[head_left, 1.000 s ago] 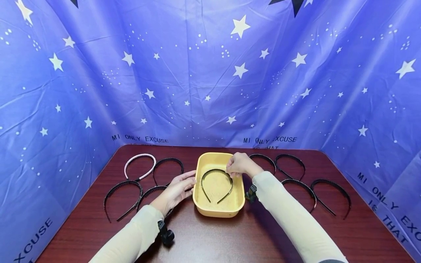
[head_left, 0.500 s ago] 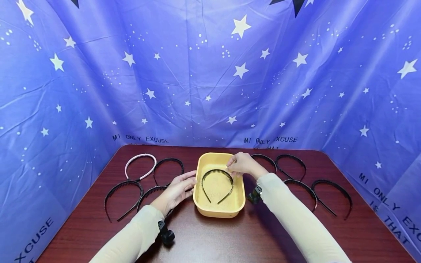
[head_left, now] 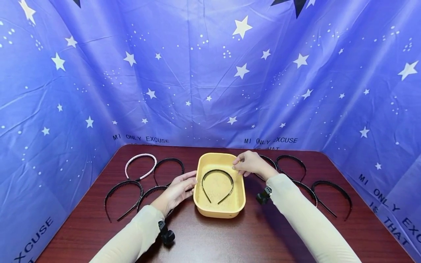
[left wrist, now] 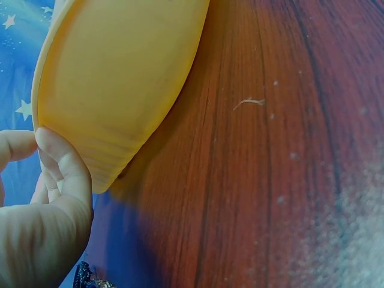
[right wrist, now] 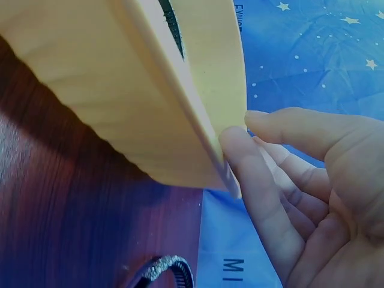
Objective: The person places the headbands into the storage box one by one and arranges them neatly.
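A yellow plastic box (head_left: 219, 213) stands mid-table, with a black toothed headband (head_left: 217, 171) lying in it, its two ends toward me. My left hand (head_left: 177, 190) is at the box's left side. In the left wrist view, the thumb and index finger of the left hand (left wrist: 54, 222) pinch the box's rim (left wrist: 37, 90). Over the right far part of the rim is my right hand (head_left: 251, 163), holding nothing. In the right wrist view, the right hand (right wrist: 342, 186) has loosely bent fingers right by the rim, and part of the headband (right wrist: 172, 27) shows inside the box.
On the left lie a pink headband (head_left: 140, 155) and several black ones, among them a black headband (head_left: 123, 181). To the right are several more black headbands, one headband (head_left: 332, 182) farthest out. A blue star-patterned cloth (head_left: 210, 73) surrounds the table (head_left: 217, 241).
My right hand has drawn away from the headband, up and to the right over the box's rim. The headband stays in the box, and my left hand has not moved.
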{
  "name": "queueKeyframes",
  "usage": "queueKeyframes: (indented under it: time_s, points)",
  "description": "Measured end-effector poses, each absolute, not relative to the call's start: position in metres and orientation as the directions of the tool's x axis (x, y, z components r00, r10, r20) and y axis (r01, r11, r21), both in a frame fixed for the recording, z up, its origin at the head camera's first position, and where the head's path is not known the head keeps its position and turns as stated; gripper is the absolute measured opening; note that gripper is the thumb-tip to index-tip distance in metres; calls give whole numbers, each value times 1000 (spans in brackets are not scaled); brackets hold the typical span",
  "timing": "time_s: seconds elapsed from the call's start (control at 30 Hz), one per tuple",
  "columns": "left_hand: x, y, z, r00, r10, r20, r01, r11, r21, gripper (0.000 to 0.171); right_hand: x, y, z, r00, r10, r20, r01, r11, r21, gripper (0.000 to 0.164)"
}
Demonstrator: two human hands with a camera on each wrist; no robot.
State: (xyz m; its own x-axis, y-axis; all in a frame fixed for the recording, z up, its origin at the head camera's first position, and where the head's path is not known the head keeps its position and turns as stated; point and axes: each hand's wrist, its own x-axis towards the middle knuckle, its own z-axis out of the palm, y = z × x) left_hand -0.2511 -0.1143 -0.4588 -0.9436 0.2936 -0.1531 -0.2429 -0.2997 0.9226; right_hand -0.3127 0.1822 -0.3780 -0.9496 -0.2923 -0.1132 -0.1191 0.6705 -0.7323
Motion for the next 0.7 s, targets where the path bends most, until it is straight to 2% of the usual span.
queueKeyframes:
  time_s: [0.3, 0.7]
  points:
    - [-251, -114, -459, -944, 292, -152, -241, -298, 924, 55, -309, 201, -373, -952, -287, -107, -126, 685, -718, 20]
    - [-251, -114, -460, -949, 279, -148, -234, -306, 923, 54, -303, 231, -366, -949, -291, -119, -123, 692, -711, 29]
